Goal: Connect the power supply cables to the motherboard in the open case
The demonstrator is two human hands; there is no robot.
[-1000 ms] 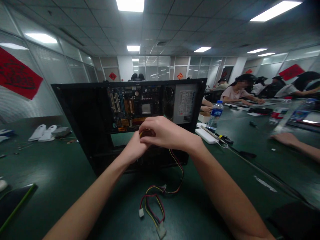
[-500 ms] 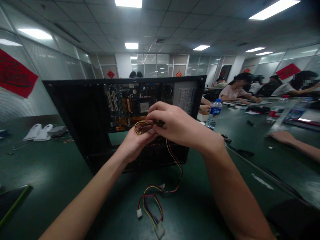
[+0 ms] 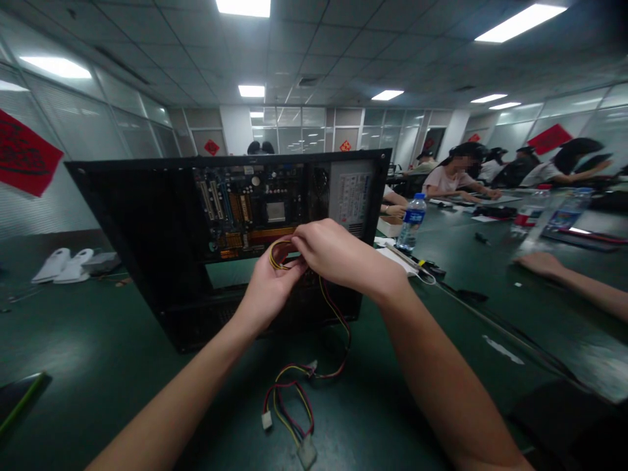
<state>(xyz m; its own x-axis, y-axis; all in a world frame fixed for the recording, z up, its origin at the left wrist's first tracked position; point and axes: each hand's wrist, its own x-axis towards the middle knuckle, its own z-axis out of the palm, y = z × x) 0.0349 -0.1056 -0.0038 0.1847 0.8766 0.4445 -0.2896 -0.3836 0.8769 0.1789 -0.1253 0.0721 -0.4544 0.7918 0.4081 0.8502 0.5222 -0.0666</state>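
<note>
A black computer case (image 3: pixel 147 275) stands upright and open on the green table, showing its motherboard (image 3: pixel 230 203) and a grey power supply (image 3: pixel 349 196). In front of its lower opening, my left hand (image 3: pixel 269 281) grips a looped yellow and dark cable bundle (image 3: pixel 275 256). Close against it, my right hand (image 3: pixel 333 252) is closed on the same cables, its fingertips partly hidden. Another cable (image 3: pixel 338 313) with red, yellow and black wires hangs below my right hand and curls onto the table, ending in white connectors (image 3: pixel 307 451).
A water bottle (image 3: pixel 411 222), a small box (image 3: pixel 389 226) and papers are right of the case. Black cables (image 3: pixel 510 330) run along the right side of the green table (image 3: pixel 122 392). White slippers (image 3: pixel 63 265) lie left. Another person's hand (image 3: pixel 542 263) rests at right.
My right hand has shifted lower, and its fingers have closed in nearer my left hand around the cables. The whole view has shifted slightly, with the case now further left.
</note>
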